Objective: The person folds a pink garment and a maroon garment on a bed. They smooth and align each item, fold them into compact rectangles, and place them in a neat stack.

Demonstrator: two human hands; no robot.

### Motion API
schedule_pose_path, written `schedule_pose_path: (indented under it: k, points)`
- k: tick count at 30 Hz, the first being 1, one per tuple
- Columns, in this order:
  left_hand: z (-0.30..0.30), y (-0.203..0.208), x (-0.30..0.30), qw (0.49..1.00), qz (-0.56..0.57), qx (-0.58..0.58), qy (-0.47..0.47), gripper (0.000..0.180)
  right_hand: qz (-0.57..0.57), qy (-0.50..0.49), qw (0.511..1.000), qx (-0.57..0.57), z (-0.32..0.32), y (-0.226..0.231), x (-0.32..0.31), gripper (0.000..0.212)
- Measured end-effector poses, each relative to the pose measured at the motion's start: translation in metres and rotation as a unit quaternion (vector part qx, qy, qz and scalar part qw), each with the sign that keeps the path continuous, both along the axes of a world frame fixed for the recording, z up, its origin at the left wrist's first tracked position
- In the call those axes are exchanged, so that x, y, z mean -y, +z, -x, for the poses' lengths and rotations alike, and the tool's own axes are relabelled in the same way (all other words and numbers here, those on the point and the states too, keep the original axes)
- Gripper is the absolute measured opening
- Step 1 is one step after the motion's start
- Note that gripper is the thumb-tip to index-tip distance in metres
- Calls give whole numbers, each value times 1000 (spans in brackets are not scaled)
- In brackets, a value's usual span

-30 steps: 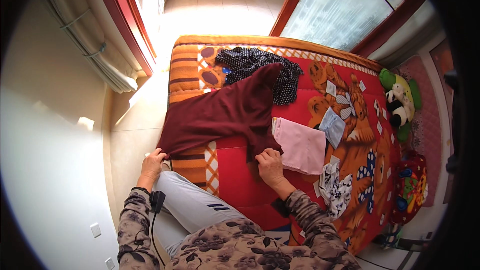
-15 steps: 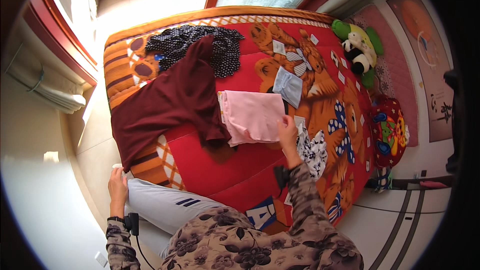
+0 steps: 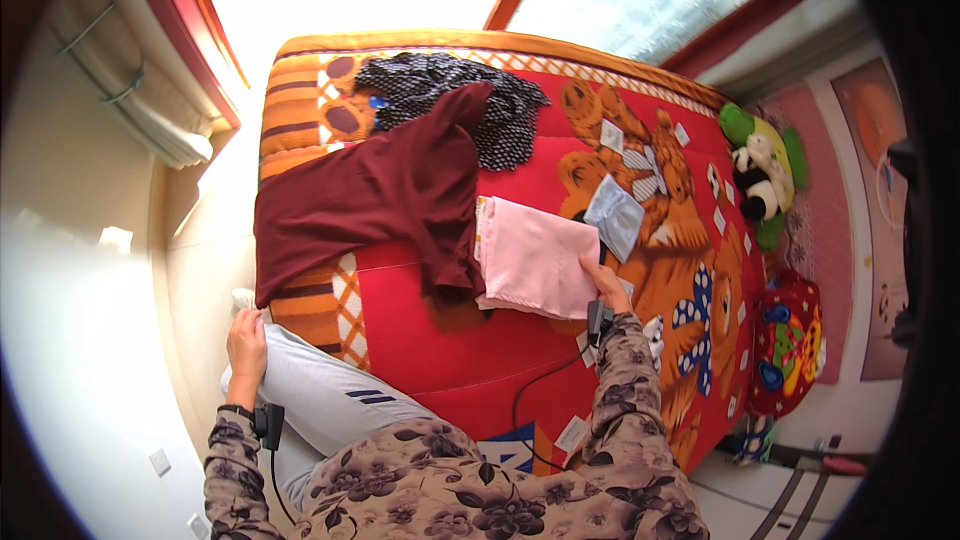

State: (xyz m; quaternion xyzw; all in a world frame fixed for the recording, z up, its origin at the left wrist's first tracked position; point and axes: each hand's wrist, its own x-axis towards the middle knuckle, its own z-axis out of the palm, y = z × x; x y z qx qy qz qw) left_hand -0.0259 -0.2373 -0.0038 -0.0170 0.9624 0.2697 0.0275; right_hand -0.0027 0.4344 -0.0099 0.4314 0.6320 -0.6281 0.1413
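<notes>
My right hand [image 3: 608, 285] grips the right edge of a pink folded cloth [image 3: 540, 258], thumb on top and the other fingers mostly hidden. A patterned edge shows at the cloth's left side. Spread out to its left is a maroon garment [image 3: 375, 195], reaching to the bed's near left corner. At that corner my left hand [image 3: 247, 345] is closed, its fingertips pinching the garment's hem beside my knee. A black garment with white dots [image 3: 505, 130] lies partly under the maroon one. Just beyond my right hand is a light blue folded cloth [image 3: 614, 217].
Everything lies on a red and orange bear-print bedspread [image 3: 440, 340]. A black-and-white cloth [image 3: 655, 337] is mostly hidden behind my right sleeve. Plush toys [image 3: 765, 170] and a red cartoon cushion [image 3: 787, 340] line the right side. A cable hangs from each wrist device.
The whole view has swung, so the bed appears further right. My right hand has changed from touching the pink cloth's edge to gripping it. My left hand stays at the maroon hem.
</notes>
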Motion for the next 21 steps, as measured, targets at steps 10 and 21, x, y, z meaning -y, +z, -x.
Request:
schedule_pose_path:
  k: [10, 21]
  points:
    - [16, 10, -32, 990, 107, -82, -47, 44, -20, -32, 990, -134, -9, 10, -6, 38]
    - [21, 3, -41, 993, 94, -59, -38, 52, -571, 60, 819, -4, -37, 35, -42, 31]
